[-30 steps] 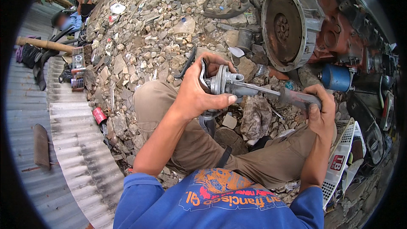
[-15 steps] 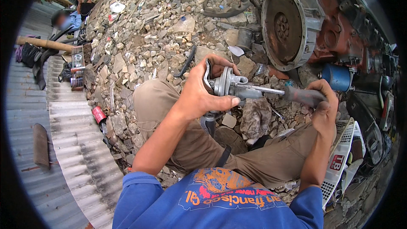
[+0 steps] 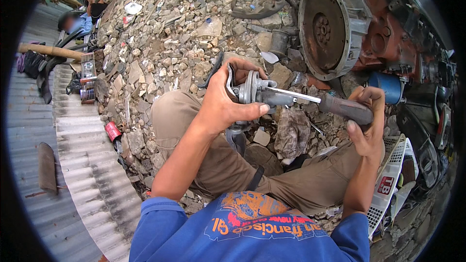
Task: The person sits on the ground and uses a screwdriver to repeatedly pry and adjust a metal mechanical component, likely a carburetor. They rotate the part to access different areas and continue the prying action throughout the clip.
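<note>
My left hand [image 3: 224,103] is closed round a grey cast-metal assembly [image 3: 254,92], with rounded flanges, a small boss on its right side and a curved plate under my fingers. My right hand [image 3: 365,126] grips the worn dark handle of a screwdriver [image 3: 345,108], thumb beneath it. The screwdriver's flat steel blade points left and lies against the metal assembly, its tip at the boss. The assembly is held above my bent legs, and its lower end hangs below my left thumb, partly hidden.
Rubble ground [image 3: 155,48] surrounds me. A bellhousing with rusty flywheel [image 3: 323,29] on a red engine block [image 3: 381,39], a blue cylinder [image 3: 383,87] and a white basket [image 3: 388,179] are right. Corrugated sheets [image 3: 82,155], a bamboo pole [image 3: 51,50] and two people [image 3: 80,22] are left.
My left hand and the assembly have shifted slightly left and up. My right thumb has moved down and left below the handle, and the fingers have changed their hold as the handle turned a little.
</note>
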A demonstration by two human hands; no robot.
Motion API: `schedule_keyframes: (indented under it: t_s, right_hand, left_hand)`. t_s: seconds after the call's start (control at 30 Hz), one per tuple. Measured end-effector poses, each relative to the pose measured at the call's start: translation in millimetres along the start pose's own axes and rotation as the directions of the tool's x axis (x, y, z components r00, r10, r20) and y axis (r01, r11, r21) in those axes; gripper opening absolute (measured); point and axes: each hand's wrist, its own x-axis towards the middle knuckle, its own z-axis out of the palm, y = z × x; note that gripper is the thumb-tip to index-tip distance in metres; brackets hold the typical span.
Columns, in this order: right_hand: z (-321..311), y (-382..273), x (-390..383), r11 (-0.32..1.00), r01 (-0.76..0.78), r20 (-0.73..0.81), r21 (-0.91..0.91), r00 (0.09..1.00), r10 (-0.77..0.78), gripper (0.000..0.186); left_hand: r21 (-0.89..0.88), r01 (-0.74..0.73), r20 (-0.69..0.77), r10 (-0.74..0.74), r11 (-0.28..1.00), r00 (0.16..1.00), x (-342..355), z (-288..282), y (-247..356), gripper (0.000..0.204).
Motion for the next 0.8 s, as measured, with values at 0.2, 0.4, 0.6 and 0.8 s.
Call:
schedule_keyframes:
  t_s: [0.2, 0.4, 0.6, 0.8]
  right_hand:
    - [-29, 18, 4, 0.962, -0.272, 0.319, -0.026, 0.910, 0.266, 0.071]
    - [8, 6, 4, 1.000, -0.014, -0.054, 0.026, 0.998, 0.015, 0.075]
    - [-28, 25, -1, 0.923, -0.365, 0.246, 0.124, 0.912, 0.328, 0.069]
    - [-7, 17, 6, 0.992, -0.108, 0.099, 0.065, 0.990, 0.101, 0.063]
  left_hand:
    - [-0.069, 0.014, 0.061, -0.010, 0.998, 0.998, -2, -1, 0, 0.068]
    - [-0.046, 0.027, 0.039, -0.026, 0.999, 0.999, -1, -1, 3, 0.070]
    - [-0.021, 0.073, 0.054, -0.072, 0.997, 0.996, -2, 3, 0, 0.077]
    - [-0.091, 0.039, 0.076, -0.032, 0.995, 0.997, 1, -1, 0, 0.069]
